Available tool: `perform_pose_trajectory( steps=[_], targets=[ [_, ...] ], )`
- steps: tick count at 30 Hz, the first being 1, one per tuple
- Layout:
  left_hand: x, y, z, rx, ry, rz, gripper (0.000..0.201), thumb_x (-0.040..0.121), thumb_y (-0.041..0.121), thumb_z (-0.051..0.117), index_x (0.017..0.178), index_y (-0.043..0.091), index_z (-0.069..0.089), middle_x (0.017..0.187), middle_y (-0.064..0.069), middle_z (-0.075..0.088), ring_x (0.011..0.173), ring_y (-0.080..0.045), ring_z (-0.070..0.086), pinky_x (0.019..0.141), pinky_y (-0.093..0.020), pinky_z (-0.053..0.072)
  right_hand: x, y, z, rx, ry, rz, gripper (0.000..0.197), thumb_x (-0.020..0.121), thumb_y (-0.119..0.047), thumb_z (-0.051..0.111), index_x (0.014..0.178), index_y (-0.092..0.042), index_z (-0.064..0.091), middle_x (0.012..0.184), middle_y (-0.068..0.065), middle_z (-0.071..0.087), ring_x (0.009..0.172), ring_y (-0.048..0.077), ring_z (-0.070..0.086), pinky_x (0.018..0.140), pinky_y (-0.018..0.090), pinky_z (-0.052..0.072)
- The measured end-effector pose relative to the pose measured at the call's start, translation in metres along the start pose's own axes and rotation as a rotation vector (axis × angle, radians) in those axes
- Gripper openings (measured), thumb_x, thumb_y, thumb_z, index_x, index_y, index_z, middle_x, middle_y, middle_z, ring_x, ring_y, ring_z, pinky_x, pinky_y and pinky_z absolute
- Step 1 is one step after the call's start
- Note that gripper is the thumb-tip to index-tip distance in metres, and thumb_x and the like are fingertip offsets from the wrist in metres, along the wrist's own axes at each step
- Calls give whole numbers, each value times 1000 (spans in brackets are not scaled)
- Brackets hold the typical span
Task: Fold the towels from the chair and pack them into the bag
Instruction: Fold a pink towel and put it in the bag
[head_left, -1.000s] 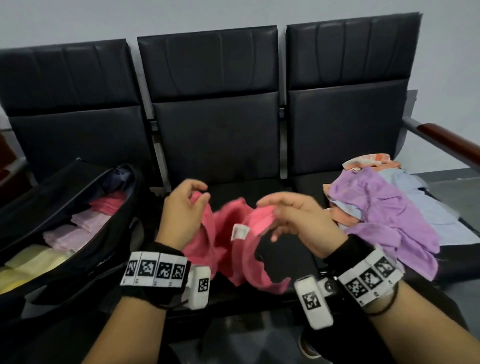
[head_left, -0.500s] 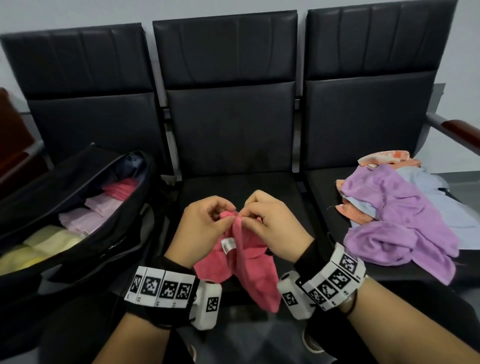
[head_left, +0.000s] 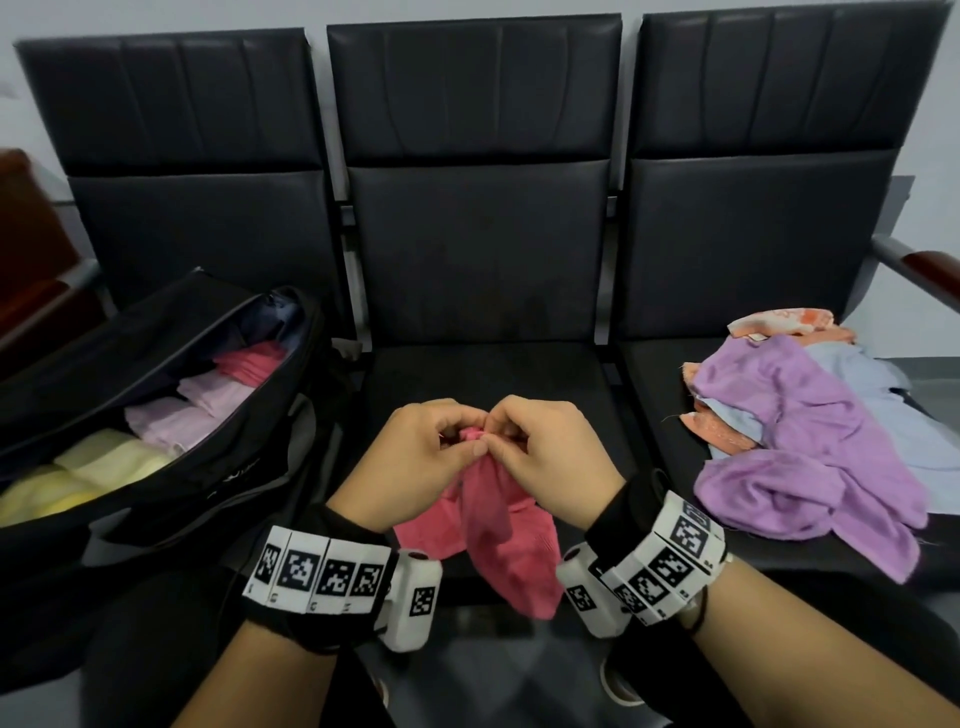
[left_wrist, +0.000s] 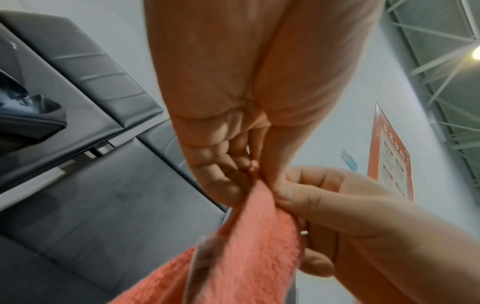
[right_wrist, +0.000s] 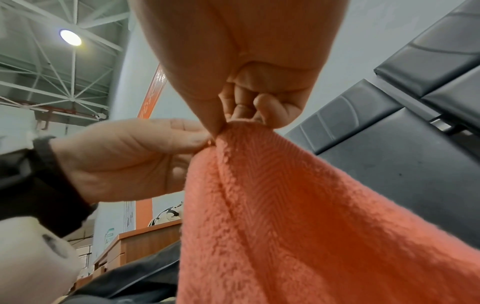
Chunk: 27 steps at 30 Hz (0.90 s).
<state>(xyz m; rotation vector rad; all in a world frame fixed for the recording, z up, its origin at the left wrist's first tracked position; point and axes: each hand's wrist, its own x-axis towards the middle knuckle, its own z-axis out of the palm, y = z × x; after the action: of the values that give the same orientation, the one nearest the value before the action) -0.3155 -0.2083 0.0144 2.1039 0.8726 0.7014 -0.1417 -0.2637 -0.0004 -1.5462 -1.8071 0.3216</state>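
Observation:
A pink towel (head_left: 498, 535) hangs doubled in front of the middle seat of the black chair (head_left: 498, 379). My left hand (head_left: 441, 452) and right hand (head_left: 524, 447) meet above it, and each pinches the towel's top corners between thumb and fingers. The wrist views show the same pinch on the towel (left_wrist: 249, 246) (right_wrist: 298, 205) from below. The open black bag (head_left: 156, 457) lies on the left seat with folded yellow, pale pink and pink towels inside. A loose pile of purple, blue and orange towels (head_left: 800, 431) lies on the right seat.
The chair's backrests (head_left: 478, 156) stand behind the seats. A wooden armrest (head_left: 930, 270) juts out at the far right. My knees in dark trousers fill the bottom of the head view.
My hands have come together from apart, bringing the pink towel's corners to meet so it now hangs doubled. They hold slightly closer than half a second ago.

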Motion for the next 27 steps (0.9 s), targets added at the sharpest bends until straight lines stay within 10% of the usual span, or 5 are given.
perform_pose_trajectory(
  steps=[10,17,21,27],
  targets=[
    [-4,-6,-19,115,308,150,36,76,-13,57,94,14,73,91,11,67,89,-2,64,80,-12,46,-19,63,4,-202,-400,79,31,83,-33,73,63,-30,50,74,-2,57,86,16,53,80,35,46],
    [-8,-4,-51,129,593,159,35,76,-7,49,94,17,67,92,2,65,85,-11,62,77,-21,49,-38,115,4,-510,-522,67,39,81,-61,65,85,-22,69,102,-11,69,121,12,49,99,32,39],
    [-12,-6,-70,193,700,156,35,77,-9,50,94,17,66,92,5,63,82,-3,58,78,-17,46,-34,117,-14,-514,-442,-39,34,79,-56,68,97,-27,73,118,-19,66,135,19,42,107,39,36],
    [-13,-13,-102,322,832,117,31,83,-10,51,102,8,66,99,-2,63,91,-6,55,85,-7,40,-4,101,-66,-358,-71,-71,15,83,-31,73,80,-17,69,91,-6,71,119,20,58,98,40,49]
  ],
)
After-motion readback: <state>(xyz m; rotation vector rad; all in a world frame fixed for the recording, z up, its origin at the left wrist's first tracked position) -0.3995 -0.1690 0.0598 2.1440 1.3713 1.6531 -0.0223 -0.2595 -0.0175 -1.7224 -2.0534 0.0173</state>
